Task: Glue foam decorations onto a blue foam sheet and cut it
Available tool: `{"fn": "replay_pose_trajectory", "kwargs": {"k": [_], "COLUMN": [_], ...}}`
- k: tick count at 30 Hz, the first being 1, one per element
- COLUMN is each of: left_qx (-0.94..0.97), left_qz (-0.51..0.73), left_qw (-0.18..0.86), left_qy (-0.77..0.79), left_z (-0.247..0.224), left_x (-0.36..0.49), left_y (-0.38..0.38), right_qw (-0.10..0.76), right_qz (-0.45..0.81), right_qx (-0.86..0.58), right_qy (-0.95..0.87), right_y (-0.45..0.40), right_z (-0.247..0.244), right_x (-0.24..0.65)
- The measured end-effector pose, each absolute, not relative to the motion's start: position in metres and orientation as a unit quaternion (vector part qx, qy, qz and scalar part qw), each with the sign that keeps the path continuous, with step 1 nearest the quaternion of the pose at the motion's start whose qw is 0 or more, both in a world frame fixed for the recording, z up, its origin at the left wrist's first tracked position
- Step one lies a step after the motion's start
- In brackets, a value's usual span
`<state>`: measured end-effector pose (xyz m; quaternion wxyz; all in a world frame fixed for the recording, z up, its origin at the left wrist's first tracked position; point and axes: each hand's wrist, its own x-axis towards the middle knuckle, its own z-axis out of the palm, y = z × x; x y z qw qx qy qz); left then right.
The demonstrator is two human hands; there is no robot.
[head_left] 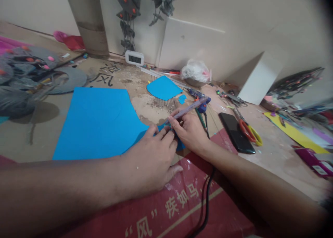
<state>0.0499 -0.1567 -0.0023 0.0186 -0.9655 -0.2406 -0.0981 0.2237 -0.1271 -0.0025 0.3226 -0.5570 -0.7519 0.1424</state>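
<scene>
A large blue sheet (pixel 96 123) of foam or thick paper, with a curved cut-out edge, lies in front of me. My left hand (pixel 156 154) rests on its right end, fingers bent and pressing down, thumb stretched out to the side. Just beyond, my right hand (pixel 191 130) is closed around a slim pale purple tool (pixel 189 108), like a craft knife or pen. Its lower tip meets the blue material by my left fingertips, where the contact is partly hidden. Farther back lie a fan-shaped blue piece (pixel 164 87) and a small blue scrap (pixel 182 99).
To the right are a black phone (pixel 236 132), scissors (pixel 251 130) with orange and yellow handles, and a yellow sheet (pixel 293 132). A glue gun (pixel 201 106) trails a black cable (pixel 208 200) toward me. A white clock (pixel 134 58) stands against the wall; grey decorated pieces (pixel 31 64) are at left.
</scene>
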Motion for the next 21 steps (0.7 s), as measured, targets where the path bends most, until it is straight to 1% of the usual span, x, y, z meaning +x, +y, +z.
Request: {"fn": "replay_pose_trajectory", "kwargs": {"k": [5,21], "left_qx": [-0.965,-0.965], "left_qz": [-0.106,-0.117], "left_qw": [0.025,0.019], "left_qy": [-0.238,-0.233], "left_z": [-0.0040,-0.0062], "left_x": [0.0501,0.0488], "left_y": [-0.1561,-0.1568], "right_qw": [0.320,0.309], "right_qz": [0.129,0.153], "right_qx": [-0.554,-0.557], "right_qy": [-0.758,-0.756], "right_y": [-0.1273,-0.1268], "right_z": [-0.0012,-0.0007], "right_x": [0.2237,0.2219]}}
